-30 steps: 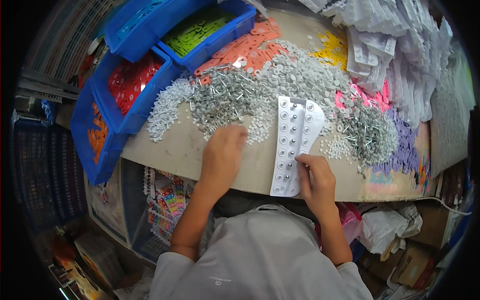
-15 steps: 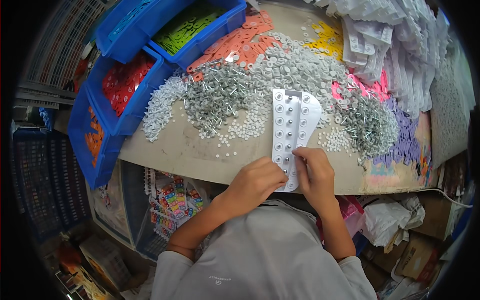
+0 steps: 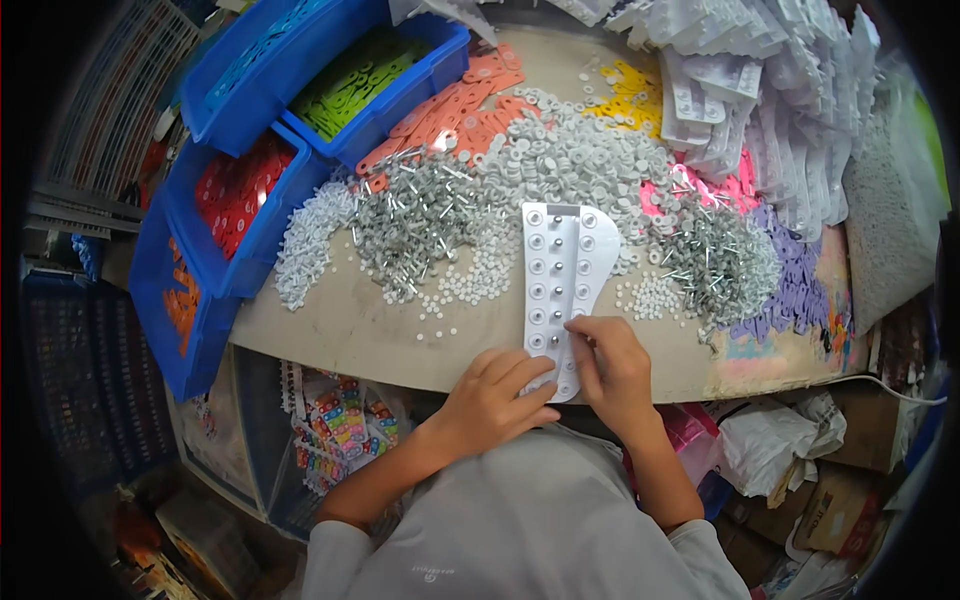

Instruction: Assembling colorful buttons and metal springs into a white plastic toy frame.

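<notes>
Left hand [image 3: 488,402] moved lower along white panel [image 3: 601,248], right hand [image 3: 618,374] at edge

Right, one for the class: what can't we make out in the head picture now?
- Tray's lower left: in the head view, covered by the left hand.
- Whether the left fingers hold anything: head view, hidden by the hand itself.
- Far end of the top blue bin: cut off by the head view's upper edge.
- Exact shape of the small white bits: too small in the head view.
</notes>
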The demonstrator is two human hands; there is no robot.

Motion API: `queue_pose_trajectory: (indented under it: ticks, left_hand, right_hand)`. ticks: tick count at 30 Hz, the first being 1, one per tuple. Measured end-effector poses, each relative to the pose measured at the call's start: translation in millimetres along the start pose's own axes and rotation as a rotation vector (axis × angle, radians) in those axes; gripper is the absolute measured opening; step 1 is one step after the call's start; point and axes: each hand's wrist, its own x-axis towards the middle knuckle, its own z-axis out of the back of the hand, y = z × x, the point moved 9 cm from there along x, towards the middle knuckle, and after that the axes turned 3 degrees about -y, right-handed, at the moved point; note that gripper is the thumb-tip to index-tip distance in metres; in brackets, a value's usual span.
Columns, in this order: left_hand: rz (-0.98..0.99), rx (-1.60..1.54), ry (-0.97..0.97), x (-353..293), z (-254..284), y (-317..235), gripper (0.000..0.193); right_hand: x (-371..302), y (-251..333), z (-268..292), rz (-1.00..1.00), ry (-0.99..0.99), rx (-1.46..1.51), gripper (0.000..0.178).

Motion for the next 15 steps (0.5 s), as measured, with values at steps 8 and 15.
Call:
queue_pose_trajectory:
  ticks: [8, 15]
  left_hand:
    - [0.266, 0.060, -0.264, 2.6, 40.0, 61.1, 0.025]
    - [0.263, 0.167, -0.295, 59.7, 62.3, 98.1, 0.011]
  right_hand:
    - [42.9, -43.0, 33.2, -0.051, -0.159, -0.192, 0.013]
    - [43.9, -73.5, 16.9, -0.074, -0.059, -0.261, 0.015]
